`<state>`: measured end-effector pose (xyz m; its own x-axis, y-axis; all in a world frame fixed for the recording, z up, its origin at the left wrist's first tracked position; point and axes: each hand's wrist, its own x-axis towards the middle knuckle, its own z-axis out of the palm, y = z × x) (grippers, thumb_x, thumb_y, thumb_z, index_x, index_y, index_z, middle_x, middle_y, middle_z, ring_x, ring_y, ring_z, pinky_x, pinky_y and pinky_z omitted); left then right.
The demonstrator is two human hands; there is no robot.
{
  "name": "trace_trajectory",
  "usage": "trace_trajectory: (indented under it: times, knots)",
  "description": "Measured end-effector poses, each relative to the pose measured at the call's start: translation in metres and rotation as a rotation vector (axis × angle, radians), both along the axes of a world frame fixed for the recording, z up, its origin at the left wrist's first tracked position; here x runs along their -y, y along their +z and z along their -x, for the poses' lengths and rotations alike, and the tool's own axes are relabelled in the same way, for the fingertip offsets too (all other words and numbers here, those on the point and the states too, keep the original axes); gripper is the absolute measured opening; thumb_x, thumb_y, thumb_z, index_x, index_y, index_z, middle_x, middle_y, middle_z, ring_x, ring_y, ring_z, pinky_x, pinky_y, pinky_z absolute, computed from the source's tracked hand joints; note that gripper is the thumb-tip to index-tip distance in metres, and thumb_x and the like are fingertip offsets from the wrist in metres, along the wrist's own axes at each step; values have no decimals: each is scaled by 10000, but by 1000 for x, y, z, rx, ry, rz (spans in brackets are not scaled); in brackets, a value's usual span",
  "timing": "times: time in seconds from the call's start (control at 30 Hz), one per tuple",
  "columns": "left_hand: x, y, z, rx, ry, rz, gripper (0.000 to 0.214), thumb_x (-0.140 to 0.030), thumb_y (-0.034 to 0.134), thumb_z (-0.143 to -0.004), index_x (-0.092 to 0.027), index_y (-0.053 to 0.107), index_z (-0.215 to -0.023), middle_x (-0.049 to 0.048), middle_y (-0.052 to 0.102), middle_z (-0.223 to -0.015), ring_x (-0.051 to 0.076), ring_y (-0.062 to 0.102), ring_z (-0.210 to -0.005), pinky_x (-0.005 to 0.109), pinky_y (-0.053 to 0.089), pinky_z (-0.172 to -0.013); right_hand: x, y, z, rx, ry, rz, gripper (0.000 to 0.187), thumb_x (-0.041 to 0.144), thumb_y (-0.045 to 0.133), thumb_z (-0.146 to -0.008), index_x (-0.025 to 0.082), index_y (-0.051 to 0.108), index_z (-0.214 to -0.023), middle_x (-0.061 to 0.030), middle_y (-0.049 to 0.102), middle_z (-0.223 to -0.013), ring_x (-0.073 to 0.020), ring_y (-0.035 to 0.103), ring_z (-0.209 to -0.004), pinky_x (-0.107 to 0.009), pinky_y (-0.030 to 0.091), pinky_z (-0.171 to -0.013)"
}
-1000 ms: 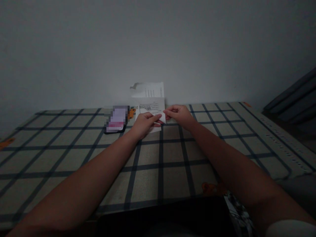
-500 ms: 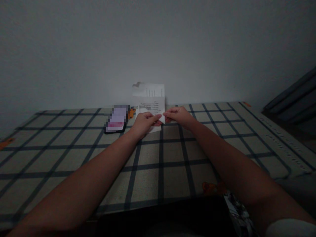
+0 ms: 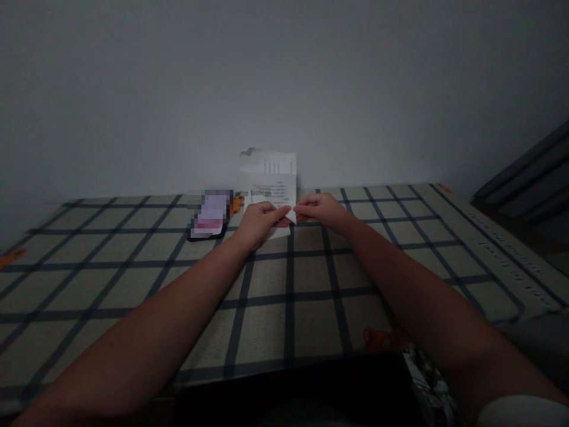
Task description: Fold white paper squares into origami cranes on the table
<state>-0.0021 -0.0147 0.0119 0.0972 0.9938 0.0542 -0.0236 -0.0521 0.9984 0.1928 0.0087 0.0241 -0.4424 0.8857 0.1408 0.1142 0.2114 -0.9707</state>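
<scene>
A white sheet of printed paper (image 3: pixel 273 181) rises upright from the table toward the wall, with a crease across its upper part and a torn or curled top left corner. My left hand (image 3: pixel 262 222) pinches its lower part between thumb and fingers. At the lower right corner, a small white flap is folded over. My right hand (image 3: pixel 320 209) has thumb and fingertips closed on that corner, close to my left thumb. A paper edge also shows below my left hand, against the cloth.
A phone (image 3: pixel 210 216) with a lit, blurred screen lies left of the paper. Under everything is a checked tablecloth (image 3: pixel 306 276) with orange bear prints. A pale wall (image 3: pixel 284 77) stands directly behind. Dark folded fabric (image 3: pixel 533 178) is at the far right.
Almost nothing differs. The paper's top left edge has shifted very slightly to the right, and my right hand is a touch lower; both hands keep their pinch.
</scene>
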Motion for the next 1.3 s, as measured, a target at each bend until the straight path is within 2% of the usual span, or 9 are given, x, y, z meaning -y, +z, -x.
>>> trace_trajectory:
  times: [0.23, 0.5, 0.63, 1.0, 1.2, 1.3]
  knots:
    - [2, 0, -2, 27, -138, 39, 314, -422, 789, -713, -119, 711, -750, 99, 747, -802, 136, 680, -662, 284, 577, -715, -2, -3, 2, -52, -80, -90, 245, 370, 727, -743, 136, 706, -814, -29, 686, -687, -114, 616, -637, -256, 498, -636]
    - [6, 6, -1, -59, -92, 3, 292, -415, 790, -709, -142, 686, -712, 88, 752, -797, 144, 686, -665, 294, 577, -720, 2, 0, 5, -69, -109, -89, 256, 370, 741, -725, 137, 703, -822, -28, 692, -691, -116, 616, -634, -259, 509, -643]
    - [7, 6, -2, -36, -145, 17, 302, -420, 789, -702, -134, 698, -732, 93, 745, -805, 163, 690, -711, 300, 581, -698, 4, 1, 6, -70, -137, -119, 251, 371, 728, -733, 140, 706, -827, -32, 693, -704, -120, 617, -646, -260, 504, -637]
    - [7, 4, -1, 23, -231, 45, 272, -389, 793, -693, -135, 702, -726, 98, 737, -807, 149, 672, -674, 284, 554, -648, 7, 4, 7, -43, -174, -138, 276, 405, 715, -747, 145, 696, -837, -35, 690, -728, -127, 615, -674, -279, 506, -670]
    - [9, 7, -1, -5, -232, 42, 251, -372, 773, -715, -131, 714, -753, 89, 734, -789, 141, 671, -669, 273, 547, -656, 6, 3, 7, -56, -181, -170, 264, 404, 702, -764, 147, 692, -822, -33, 680, -729, -125, 608, -672, -283, 500, -679]
    - [8, 6, -1, -14, -247, 42, 257, -359, 801, -682, -130, 706, -751, 78, 729, -770, 136, 670, -668, 254, 540, -643, 7, 3, 7, -67, -169, -185, 259, 406, 700, -768, 150, 683, -798, -33, 683, -731, -121, 608, -668, -281, 505, -685]
